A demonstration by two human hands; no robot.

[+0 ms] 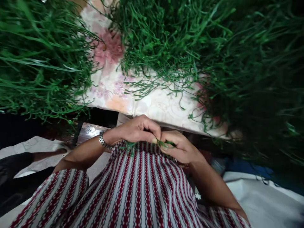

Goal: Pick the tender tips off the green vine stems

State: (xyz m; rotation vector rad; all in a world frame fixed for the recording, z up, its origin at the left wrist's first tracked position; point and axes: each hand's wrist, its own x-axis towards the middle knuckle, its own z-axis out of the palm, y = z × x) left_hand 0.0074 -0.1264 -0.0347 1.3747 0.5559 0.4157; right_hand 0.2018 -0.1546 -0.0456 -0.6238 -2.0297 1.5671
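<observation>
Pinching green strands (pixel 130 147), the left hand (pixel 139 130) and right hand (pixel 182 146) meet above a striped garment (pixel 142 186). Tangled green heaps (pixel 163 34) lie on the floral tabletop (pixel 152 107).

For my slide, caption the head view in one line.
Left hand and right hand pinch green strands near heaped green stems on a floral cloth.
</observation>
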